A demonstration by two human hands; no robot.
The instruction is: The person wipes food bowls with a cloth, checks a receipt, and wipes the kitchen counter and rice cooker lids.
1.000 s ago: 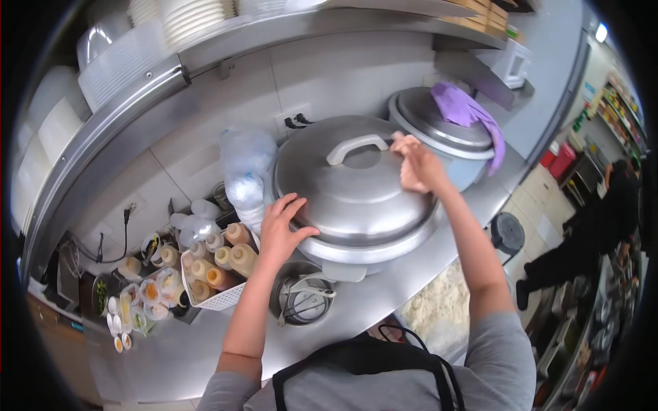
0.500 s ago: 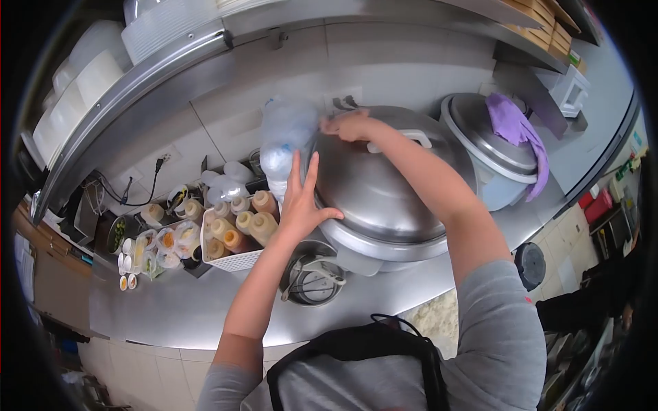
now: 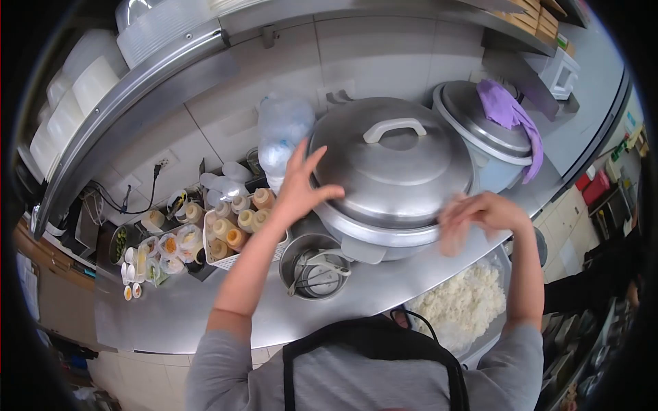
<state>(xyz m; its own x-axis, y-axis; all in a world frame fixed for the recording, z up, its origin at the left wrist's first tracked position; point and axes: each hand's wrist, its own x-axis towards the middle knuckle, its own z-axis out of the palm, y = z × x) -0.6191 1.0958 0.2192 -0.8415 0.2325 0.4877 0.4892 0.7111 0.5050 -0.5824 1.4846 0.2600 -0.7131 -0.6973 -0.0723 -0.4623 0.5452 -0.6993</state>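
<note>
A large pot (image 3: 373, 240) stands on the steel counter under a domed metal lid (image 3: 356, 175) with a pale handle (image 3: 394, 129). My left hand (image 3: 305, 186) is at the lid's left edge, fingers and thumb spread, holding nothing. Whether it touches the lid I cannot tell. At the right front edge of the lid is my right hand (image 3: 480, 214), its fingers bent and smeared by motion. Contact with the rim is unclear there too. A steel bowl (image 3: 291, 264) with utensils inside sits left of the pot, below my left hand.
Squeeze bottles (image 3: 236, 238) fill a white basket (image 3: 226, 262) at left. Bagged plastic items (image 3: 281, 127) stand behind. A second lidded pot (image 3: 490, 164) with a purple cloth (image 3: 500, 106) is at right. A container of rice (image 3: 459, 305) sits below the counter's front edge.
My right hand has swept from the far left side of the lid to its right front edge. The left hand stays at the left edge. More of the rice now shows.
</note>
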